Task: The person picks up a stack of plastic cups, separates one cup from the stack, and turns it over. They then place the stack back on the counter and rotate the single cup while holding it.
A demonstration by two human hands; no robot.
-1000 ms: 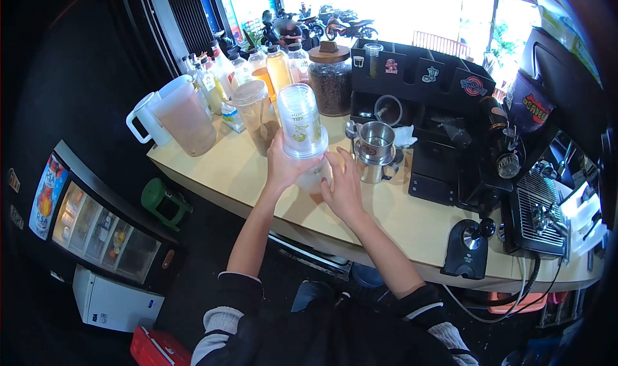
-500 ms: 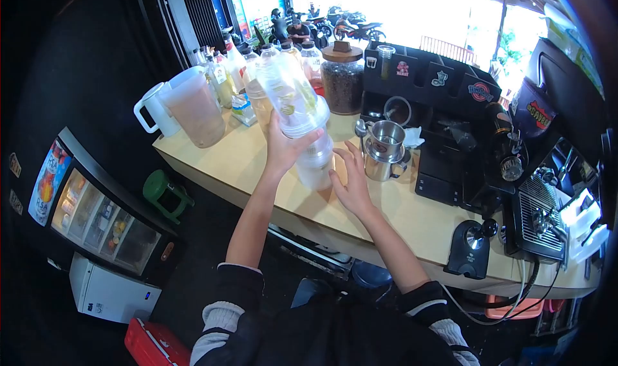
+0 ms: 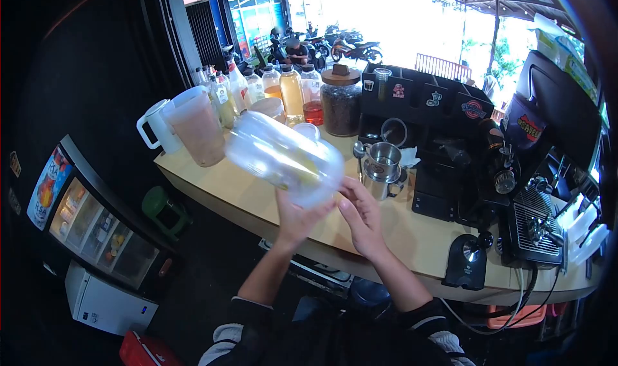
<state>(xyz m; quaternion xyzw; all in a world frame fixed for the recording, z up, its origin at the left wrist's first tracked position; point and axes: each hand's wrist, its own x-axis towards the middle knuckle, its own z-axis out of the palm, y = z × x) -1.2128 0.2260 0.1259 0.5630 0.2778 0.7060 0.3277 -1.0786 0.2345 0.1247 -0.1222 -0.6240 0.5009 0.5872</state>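
- Since half a second ago, the cups (image 3: 283, 157) have tipped from a slight lean to a steep slant, top end toward the left of the frame.
- The cups, a clear nested stack blurred by motion, are near the centre of the frame, in the air in front of the counter (image 3: 412, 240).
- The left hand (image 3: 296, 221) is clamped on the cups' lower end, from beneath.
- The right hand (image 3: 367, 221) is at that same end, fingers bent and thumb toward the cups; I cannot tell whether it touches or grips them.
- Just behind the stack, a clear rim (image 3: 308, 131) shows, mostly hidden.
- Right of centre, a metal filter (image 3: 385, 155) sits on a metal cup (image 3: 380, 188), with a spoon (image 3: 358, 152) to the left and a tissue (image 3: 409, 158) to the right.
- Above the cups in the frame are a tub (image 3: 270, 107), bottles (image 3: 291, 96) and a wooden-lidded jar (image 3: 341, 109) of dark contents.
- Left of the cups, a jug (image 3: 198, 131) stands beside a white pitcher (image 3: 156, 133).
- Toward the right edge are a black organiser (image 3: 421, 102), a tamper stand (image 3: 466, 266) and an espresso machine (image 3: 531, 234).
- Lower left: a fridge (image 3: 96, 221) and a green stool (image 3: 164, 213).
- Top centre: a seated person (image 3: 296, 54) and motorcycles (image 3: 357, 49) outside.
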